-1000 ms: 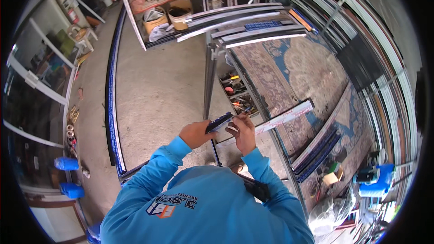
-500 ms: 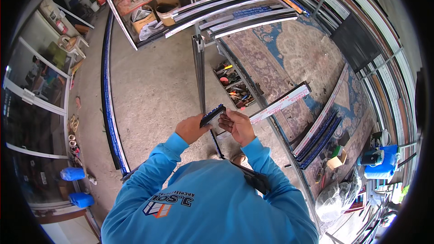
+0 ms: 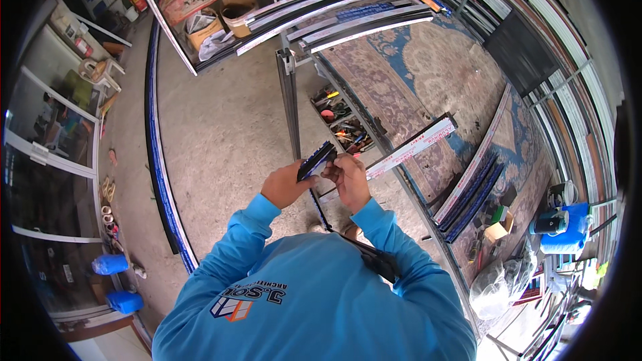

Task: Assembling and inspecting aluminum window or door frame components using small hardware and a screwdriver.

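Observation:
My left hand point(image 3: 283, 186) is closed around a dark metal profile point(image 3: 315, 160) with blue film on its side. The profile slants up and to the right out of my grip. My right hand point(image 3: 350, 184) is beside its end, fingers bent together in a pinch; whatever lies between the fingertips is too small to make out. Below my hands a thin dark and blue strip point(image 3: 319, 210) runs toward my feet; whether it belongs to the held profile I cannot tell. A long dark profile point(image 3: 287, 93) extends from the far frame toward my left hand.
A carpet-covered bench point(image 3: 361, 70) stands at the right, with a white-filmed profile point(image 3: 411, 147) across its near edge. A tray of tools point(image 3: 341, 120) lies beside it. More profiles point(image 3: 334, 13) lie at the far end. Along the left floor runs a long blue-filmed profile point(image 3: 155, 154).
The held profile has tilted more steeply upward in my left hand. My right hand has shifted slightly, and its fingers have drawn closer together by the profile's end.

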`<control>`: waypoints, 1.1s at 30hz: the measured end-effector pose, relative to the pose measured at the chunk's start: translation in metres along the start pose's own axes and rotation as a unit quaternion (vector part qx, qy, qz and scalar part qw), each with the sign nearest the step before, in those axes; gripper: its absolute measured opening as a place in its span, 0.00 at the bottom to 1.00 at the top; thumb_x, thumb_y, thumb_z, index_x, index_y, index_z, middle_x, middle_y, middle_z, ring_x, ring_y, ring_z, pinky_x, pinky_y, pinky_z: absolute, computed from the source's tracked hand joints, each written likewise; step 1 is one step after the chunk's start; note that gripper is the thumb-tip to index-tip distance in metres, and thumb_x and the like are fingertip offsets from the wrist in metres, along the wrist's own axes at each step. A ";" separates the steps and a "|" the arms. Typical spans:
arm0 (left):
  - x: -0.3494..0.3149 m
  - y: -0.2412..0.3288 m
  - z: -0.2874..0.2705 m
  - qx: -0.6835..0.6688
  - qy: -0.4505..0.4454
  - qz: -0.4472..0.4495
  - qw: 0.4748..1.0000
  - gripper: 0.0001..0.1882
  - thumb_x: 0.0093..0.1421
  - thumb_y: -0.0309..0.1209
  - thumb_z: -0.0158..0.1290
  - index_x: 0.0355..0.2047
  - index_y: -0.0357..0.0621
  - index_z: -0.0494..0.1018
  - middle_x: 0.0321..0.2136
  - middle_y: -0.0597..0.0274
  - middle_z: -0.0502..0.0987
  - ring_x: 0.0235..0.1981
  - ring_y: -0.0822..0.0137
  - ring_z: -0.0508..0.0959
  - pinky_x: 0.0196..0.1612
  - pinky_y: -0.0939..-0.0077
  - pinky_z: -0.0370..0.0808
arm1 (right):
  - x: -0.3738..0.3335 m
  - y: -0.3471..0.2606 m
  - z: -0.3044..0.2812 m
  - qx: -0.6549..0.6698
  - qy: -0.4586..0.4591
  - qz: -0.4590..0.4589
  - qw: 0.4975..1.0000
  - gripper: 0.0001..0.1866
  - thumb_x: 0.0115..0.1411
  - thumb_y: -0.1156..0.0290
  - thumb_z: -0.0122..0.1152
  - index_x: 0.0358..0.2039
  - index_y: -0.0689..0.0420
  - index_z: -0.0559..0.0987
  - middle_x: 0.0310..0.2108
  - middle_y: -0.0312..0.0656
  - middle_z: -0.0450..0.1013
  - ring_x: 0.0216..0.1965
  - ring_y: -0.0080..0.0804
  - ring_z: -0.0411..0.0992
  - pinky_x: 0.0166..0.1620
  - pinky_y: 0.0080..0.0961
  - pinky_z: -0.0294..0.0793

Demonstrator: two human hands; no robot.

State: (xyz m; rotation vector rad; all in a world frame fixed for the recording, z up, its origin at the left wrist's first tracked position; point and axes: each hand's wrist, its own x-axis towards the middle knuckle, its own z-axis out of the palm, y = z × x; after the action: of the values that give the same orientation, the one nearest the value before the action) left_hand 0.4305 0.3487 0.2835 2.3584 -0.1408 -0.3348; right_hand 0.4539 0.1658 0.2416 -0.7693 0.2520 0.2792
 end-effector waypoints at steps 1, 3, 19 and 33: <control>0.002 0.000 0.000 -0.041 0.013 0.013 0.999 0.19 0.58 0.43 0.57 0.43 0.44 0.73 0.34 0.48 0.79 0.38 0.47 0.78 0.41 0.61 0.73 | 0.000 -0.004 0.003 0.002 0.001 -0.002 1.000 0.05 0.56 0.72 0.54 0.30 0.60 0.75 0.25 0.43 0.75 0.26 0.33 0.76 0.31 0.32 0.78; 0.004 0.003 0.000 -0.048 0.015 0.009 0.999 0.19 0.58 0.43 0.57 0.43 0.43 0.72 0.34 0.49 0.78 0.38 0.48 0.78 0.41 0.62 0.73 | -0.002 -0.014 0.011 0.021 -0.005 0.019 1.000 0.06 0.58 0.71 0.55 0.31 0.61 0.75 0.26 0.42 0.75 0.27 0.32 0.76 0.33 0.30 0.79; 0.007 0.031 -0.016 -0.107 0.028 0.024 0.994 0.23 0.60 0.43 0.55 0.47 0.36 0.68 0.29 0.49 0.77 0.31 0.58 0.78 0.38 0.66 0.73 | -0.008 -0.008 0.009 0.117 -0.038 0.140 0.983 0.10 0.60 0.62 0.55 0.27 0.53 0.72 0.21 0.34 0.68 0.17 0.20 0.59 0.25 0.23 0.61; -0.032 0.014 -0.072 -0.395 -0.174 -0.141 0.891 0.31 0.66 0.55 0.41 0.45 0.33 0.68 0.27 0.53 0.77 0.21 0.63 0.79 0.26 0.72 0.79 | -0.028 -0.029 0.012 -0.182 -0.209 0.025 0.961 0.13 0.63 0.64 0.60 0.38 0.62 0.79 0.29 0.39 0.77 0.29 0.22 0.73 0.34 0.22 0.76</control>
State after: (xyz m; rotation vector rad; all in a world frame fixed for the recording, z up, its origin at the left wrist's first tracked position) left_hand 0.4198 0.3924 0.3492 1.4861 0.1531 -0.7905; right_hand 0.4396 0.1501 0.2780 -1.0462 -0.1862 0.5370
